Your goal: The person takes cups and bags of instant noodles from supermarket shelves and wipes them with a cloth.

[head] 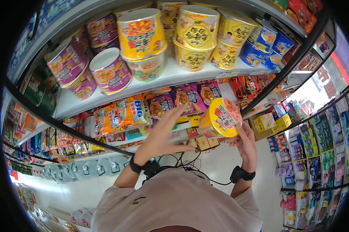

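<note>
My right hand (pixel 244 139) grips an instant noodle tub with a yellow lid (pixel 223 117) by its right edge; the tub is tilted, its lid facing me. To its left, my left hand (pixel 164 134) is raised with fingers spread and holds nothing, slightly blurred. Beyond both hands, the shelf (pixel 174 74) bears stacked tubs: purple ones (pixel 112 71), an orange-yellow one (pixel 142 34) on a pale green one (pixel 148 66), yellow ones (pixel 196 27) and blue ones (pixel 261 34). Bagged noodles in orange (pixel 120 114) and purple (pixel 189 98) packs lie on the shelf below.
Black shelf uprights (pixel 287 63) rise at both sides of the bay. Water bottles (pixel 100 168) stand on the floor at the left. Cables (pixel 189 162) hang near my waist. Cardboard boxes (pixel 205 143) sit low beneath the shelves, and another stocked rack (pixel 311 153) stands at the right.
</note>
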`<state>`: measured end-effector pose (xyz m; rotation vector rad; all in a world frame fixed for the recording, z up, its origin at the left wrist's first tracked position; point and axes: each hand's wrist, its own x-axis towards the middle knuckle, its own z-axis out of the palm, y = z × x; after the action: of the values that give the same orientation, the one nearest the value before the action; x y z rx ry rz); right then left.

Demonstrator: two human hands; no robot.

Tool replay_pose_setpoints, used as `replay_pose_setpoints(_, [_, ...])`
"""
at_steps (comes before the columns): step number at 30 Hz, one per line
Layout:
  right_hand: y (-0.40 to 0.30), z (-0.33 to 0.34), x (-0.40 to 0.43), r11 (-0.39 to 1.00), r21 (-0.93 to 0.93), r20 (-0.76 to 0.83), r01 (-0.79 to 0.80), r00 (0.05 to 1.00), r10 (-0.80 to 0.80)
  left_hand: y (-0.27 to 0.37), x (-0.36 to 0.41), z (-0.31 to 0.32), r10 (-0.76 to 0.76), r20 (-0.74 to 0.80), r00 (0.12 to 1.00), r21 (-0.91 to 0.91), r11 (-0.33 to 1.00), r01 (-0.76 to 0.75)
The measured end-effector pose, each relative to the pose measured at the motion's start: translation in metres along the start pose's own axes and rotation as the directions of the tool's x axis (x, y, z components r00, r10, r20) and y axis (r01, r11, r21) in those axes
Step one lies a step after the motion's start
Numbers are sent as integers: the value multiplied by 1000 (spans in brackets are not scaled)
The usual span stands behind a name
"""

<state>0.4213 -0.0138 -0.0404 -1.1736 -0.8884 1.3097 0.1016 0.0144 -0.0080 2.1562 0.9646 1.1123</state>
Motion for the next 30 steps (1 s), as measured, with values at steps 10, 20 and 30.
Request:
replay_pose_setpoints(10, [-9, 80, -8, 995, -49, 352, 87, 934, -64, -9, -11, 6, -131, -157, 979, -224, 970, 94])
replay_pose_setpoints(20, [16, 123, -2, 960, 94, 618, 263, 741, -263, 0, -34, -28, -272, -172, 947, -791, 611, 32])
replay_pose_setpoints(30, [-9, 160, -9, 475, -364, 569, 801, 595, -568, 16, -48, -18, -222, -362, 905, -395, 916, 67])
